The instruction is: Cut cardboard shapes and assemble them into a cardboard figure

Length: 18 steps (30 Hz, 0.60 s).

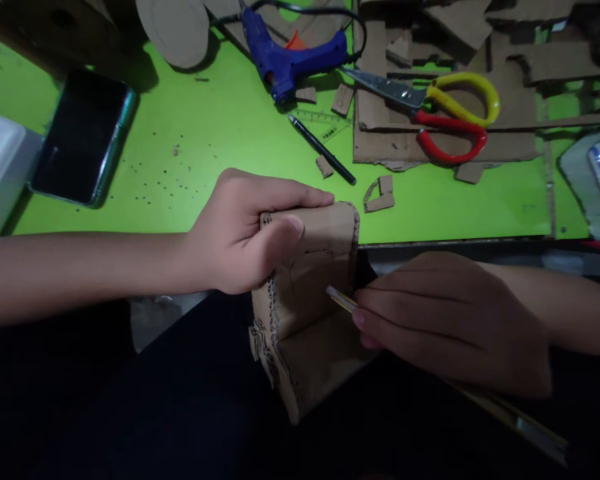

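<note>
A folded cardboard piece [310, 293] rests over my lap, its top reaching the front edge of the green table. My left hand [250, 233] is closed on its upper left side, with the thumb on the near face and the fingers over the top. Faint lines show on that face. My right hand [445, 320] is closed around a thin yellowish cutter [343, 301]. The cutter's pale tip points left, close in front of the cardboard; whether it touches is unclear. Its long back end sticks out below my right hand.
On the green table [180, 120] lie a phone [83, 137], a blue glue gun [287, 60] with a cable, a black pen [323, 149], scissors [425, 107] on cardboard sheets [510, 140], and small cardboard scraps [380, 195]. A white box [5, 160] stands at the left.
</note>
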Tool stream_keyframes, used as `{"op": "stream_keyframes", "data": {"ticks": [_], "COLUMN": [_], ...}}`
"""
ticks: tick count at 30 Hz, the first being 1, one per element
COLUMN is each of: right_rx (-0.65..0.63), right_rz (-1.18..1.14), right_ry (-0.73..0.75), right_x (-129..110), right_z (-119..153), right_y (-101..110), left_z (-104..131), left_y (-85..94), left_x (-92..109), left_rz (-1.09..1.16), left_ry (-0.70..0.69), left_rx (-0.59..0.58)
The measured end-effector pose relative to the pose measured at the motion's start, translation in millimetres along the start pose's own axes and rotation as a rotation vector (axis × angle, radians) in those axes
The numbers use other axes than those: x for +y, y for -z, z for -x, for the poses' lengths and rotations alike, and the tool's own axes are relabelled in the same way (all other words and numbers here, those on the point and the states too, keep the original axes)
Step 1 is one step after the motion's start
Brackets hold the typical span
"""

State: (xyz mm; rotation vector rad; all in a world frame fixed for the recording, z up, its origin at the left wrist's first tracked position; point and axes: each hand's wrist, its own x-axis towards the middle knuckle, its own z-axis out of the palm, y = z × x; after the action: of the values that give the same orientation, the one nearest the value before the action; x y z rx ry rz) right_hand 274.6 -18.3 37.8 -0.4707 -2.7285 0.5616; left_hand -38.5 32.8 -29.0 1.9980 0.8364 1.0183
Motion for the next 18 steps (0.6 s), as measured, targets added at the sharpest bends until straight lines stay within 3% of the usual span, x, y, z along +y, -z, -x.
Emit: {"op": "stream_keyframes", "data": {"ticks": [5, 12, 18], "right_rx": [-0.005, -0.077, -0.028], "right_rz": [0.018, 0.041, 0.002], "right_ry": [0.032, -0.005, 0.009], "right_x": [2.7, -6.5, -0.6], "right_z": [-5.1, -31.1, -10.7], "right_y": [-11.6, -21.6, -12.1], "left_z": [1.1, -1.1, -2.1], "left_y": [2.0, 1.5, -2.3], "left_x": [1.7, 0.9, 2.6], "left_rz": [-0.027, 0.0, 0.005], "left_ry": [-0.071, -0.027, -0.041], "left_rx": [0.03, -0.003, 0.043]}}
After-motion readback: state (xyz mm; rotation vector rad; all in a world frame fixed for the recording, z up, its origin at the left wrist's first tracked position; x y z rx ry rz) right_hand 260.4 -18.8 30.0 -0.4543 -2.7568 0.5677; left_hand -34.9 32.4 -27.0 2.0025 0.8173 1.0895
